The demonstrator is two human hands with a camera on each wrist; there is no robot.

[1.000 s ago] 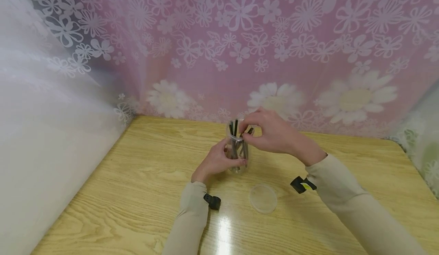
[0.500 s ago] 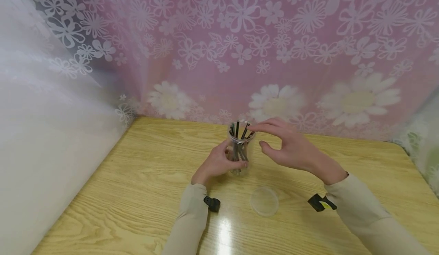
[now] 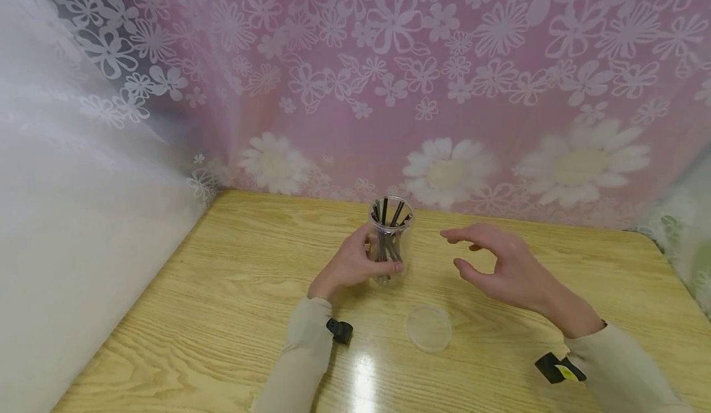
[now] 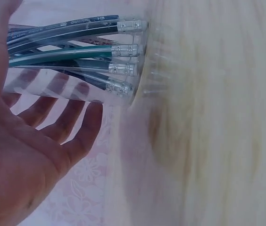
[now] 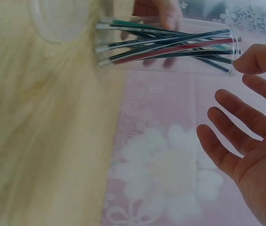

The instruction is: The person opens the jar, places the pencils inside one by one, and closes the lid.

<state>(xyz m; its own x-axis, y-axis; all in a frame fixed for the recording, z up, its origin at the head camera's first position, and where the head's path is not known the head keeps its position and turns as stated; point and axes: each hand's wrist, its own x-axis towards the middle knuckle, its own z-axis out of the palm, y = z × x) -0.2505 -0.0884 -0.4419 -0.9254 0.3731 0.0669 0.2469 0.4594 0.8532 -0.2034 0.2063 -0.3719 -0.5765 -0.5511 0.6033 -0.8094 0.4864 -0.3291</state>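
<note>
My left hand [image 3: 351, 263] grips a clear plastic jar [image 3: 407, 249] that stands upright on the table. Inside the jar lean several pencils [image 3: 385, 211], mostly dark, their tips near the rim. In the left wrist view, metal ferrules [image 4: 122, 69] sit at the jar's base, and one pencil [image 4: 71, 55] is green. A red pencil [image 5: 180, 48] shows among the dark ones in the right wrist view. To the right of the jar, apart from it, my right hand [image 3: 511, 268] hangs in the air with loosely bent, spread fingers and holds nothing.
A clear round lid [image 3: 429, 328] lies flat on the wooden table [image 3: 222, 302], in front of the jar. Behind the table hangs a pink flowered curtain [image 3: 344, 116]. A pale sheet [image 3: 83, 215] borders the left side.
My right hand has let go of a pencil in the jar, its fingers parting, and has drawn back to the right and toward me. The left hand keeps its grip on the jar.
</note>
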